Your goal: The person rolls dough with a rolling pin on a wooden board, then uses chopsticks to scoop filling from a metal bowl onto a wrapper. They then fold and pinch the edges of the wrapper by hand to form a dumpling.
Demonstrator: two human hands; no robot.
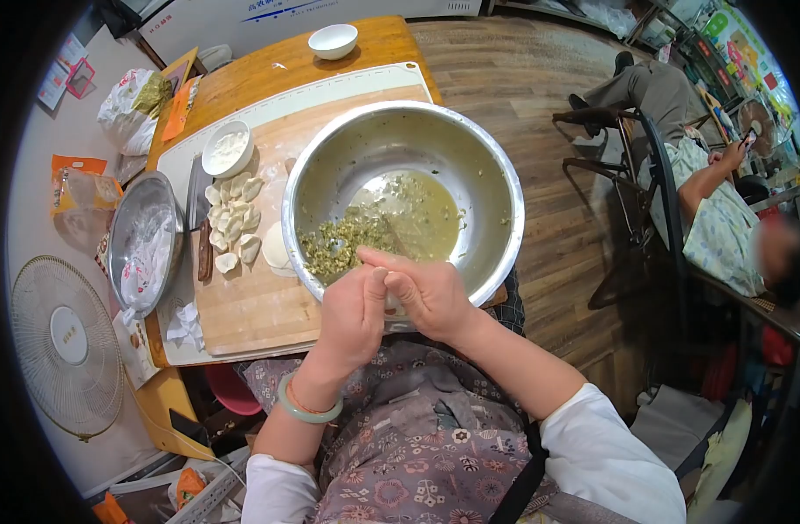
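Observation:
My left hand point(352, 316) and my right hand point(431, 295) are pressed together, fingers closed, over the near rim of a big steel bowl point(513, 179). Whatever lies between my palms is hidden. Inside the bowl, chopped greens point(330, 247) are heaped on the near left side, with cloudy greenish liquid point(426, 214) across the bottom. Left of the bowl, a wooden board point(256, 314) carries several pale dough pieces point(234, 220) and a flat dough round point(276, 248), partly covered by the bowl. A knife with a wooden handle point(205, 251) lies beside the pieces.
A small bowl of white flour point(229, 154) stands behind the dough. Another white bowl point(334, 42) is at the table's far end. A metal basin point(122, 253) holding a plastic bag and a fan point(68, 336) are at left. At right, a person point(710, 214) sits on a chair.

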